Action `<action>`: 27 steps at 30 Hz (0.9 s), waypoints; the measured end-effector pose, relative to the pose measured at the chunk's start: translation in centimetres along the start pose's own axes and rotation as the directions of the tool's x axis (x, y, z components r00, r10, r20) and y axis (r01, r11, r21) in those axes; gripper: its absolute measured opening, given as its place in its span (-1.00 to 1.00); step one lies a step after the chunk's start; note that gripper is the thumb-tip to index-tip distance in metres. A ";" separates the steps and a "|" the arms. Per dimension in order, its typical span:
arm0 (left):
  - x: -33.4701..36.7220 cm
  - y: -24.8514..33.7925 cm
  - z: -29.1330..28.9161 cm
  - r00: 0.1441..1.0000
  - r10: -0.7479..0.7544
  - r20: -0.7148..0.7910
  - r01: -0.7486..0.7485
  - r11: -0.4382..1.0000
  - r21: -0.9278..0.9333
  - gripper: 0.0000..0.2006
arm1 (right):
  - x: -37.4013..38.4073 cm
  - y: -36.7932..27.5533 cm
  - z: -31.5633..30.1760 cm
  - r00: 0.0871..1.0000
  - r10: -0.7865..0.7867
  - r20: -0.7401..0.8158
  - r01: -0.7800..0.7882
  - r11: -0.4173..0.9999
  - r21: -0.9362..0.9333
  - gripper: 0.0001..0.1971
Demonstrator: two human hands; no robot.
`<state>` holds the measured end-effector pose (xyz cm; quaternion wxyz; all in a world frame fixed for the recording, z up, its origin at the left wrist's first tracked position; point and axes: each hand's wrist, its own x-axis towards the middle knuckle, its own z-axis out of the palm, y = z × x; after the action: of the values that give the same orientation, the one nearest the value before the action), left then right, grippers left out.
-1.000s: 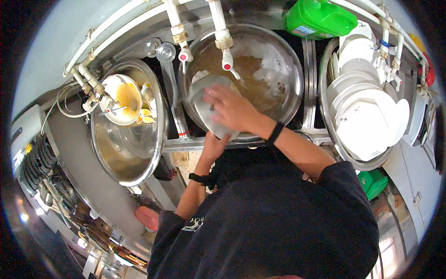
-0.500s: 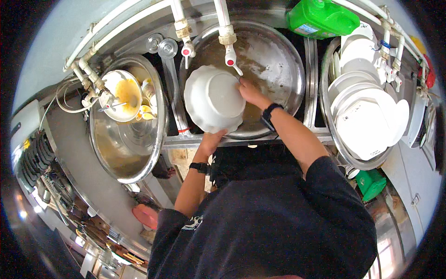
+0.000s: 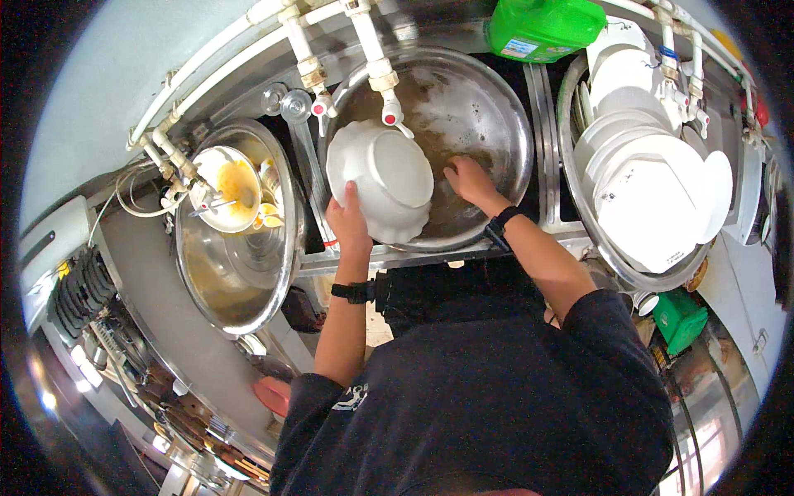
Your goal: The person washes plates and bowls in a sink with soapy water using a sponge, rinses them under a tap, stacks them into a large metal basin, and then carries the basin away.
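Observation:
A large white bowl with a wavy rim (image 3: 368,186) is tilted over the middle basin, its underside and round foot facing me. My left hand (image 3: 351,225) grips its near left edge, thumb lying on the outer wall. To the right of the bowl and apart from it, my right hand (image 3: 473,185) is low over the brownish water in the metal basin (image 3: 523,157). Its fingers are curled closed and point down; what they hold, if anything, is hidden. Both wrists wear black bands.
Two white taps with red-dotted handles (image 3: 391,117) hang over the basin. At left, another metal basin (image 3: 285,289) holds a soiled bowl (image 3: 227,190) with a spoon. Stacked white plates (image 3: 645,215) fill the right basin. A green jug (image 3: 546,29) stands behind.
My right hand has left the bowl and moved right and down toward the water. My left hand has shifted up along the bowl's left side, its thumb now on the outside.

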<state>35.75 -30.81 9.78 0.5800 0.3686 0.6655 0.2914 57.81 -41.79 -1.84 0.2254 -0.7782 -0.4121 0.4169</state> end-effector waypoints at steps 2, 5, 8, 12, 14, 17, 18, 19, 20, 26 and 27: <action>-1.1 1.8 1.3 0.992 0.122 0.030 -0.125 0.970 0.207 -0.67 | 0.4 -0.7 0.5 0.999 0.044 -0.009 -0.044 0.999 -0.024 -0.60; -4.6 4.3 2.6 0.966 0.256 0.034 -0.258 0.951 0.171 -0.66 | 0.1 -1.1 1.0 0.991 0.077 0.111 -0.100 0.971 0.216 -0.61; -7.3 7.0 1.8 0.972 0.236 -0.012 -0.231 0.961 0.152 -0.65 | -0.7 -1.5 1.0 0.998 0.055 0.004 -0.052 0.930 0.365 -0.62; -9.1 7.5 -1.3 0.934 0.357 0.014 -0.349 0.905 0.244 -0.64 | -1.2 -4.9 -2.0 0.951 -0.033 -0.308 0.166 0.895 0.414 -0.57; -10.2 7.6 -2.1 0.925 0.379 0.004 -0.340 0.823 0.456 -0.68 | -1.5 -8.7 -5.2 0.924 -0.084 -0.372 0.265 0.842 0.469 -0.52; -11.4 7.4 -2.1 0.908 0.418 -0.026 -0.333 0.759 0.559 -0.66 | -2.2 -14.2 -9.5 0.863 -0.411 -0.295 0.413 0.909 -0.057 -0.42; -11.5 7.3 -2.1 0.928 0.371 -0.036 -0.288 0.775 0.562 -0.67 | -1.4 -14.7 -9.8 0.855 -0.423 -0.301 0.426 0.903 -0.058 -0.42; -11.4 7.1 -2.2 0.918 0.396 -0.003 -0.321 0.748 0.581 -0.67 | -0.3 -14.9 -9.8 0.868 -0.448 -0.214 0.411 0.890 -0.198 -0.43; -11.2 6.9 -2.4 0.913 0.408 -0.008 -0.329 0.747 0.578 -0.67 | 0.6 -15.2 -9.9 0.880 -0.459 -0.124 0.398 0.853 -0.338 -0.45; -10.6 5.7 -3.2 0.909 0.416 0.000 -0.360 0.787 0.501 -0.63 | 2.1 -15.0 -11.0 0.763 -0.632 -0.135 0.519 0.725 -0.453 -0.69; -10.3 5.8 -2.8 0.907 0.422 0.004 -0.367 0.785 0.499 -0.63 | 2.3 -15.0 -11.4 0.813 -0.578 -0.071 0.492 0.747 -0.447 -0.67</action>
<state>34.45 -36.01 20.65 0.3570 0.6175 0.6556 0.2479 61.24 -31.55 13.78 0.2096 -0.6941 -0.6707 0.1564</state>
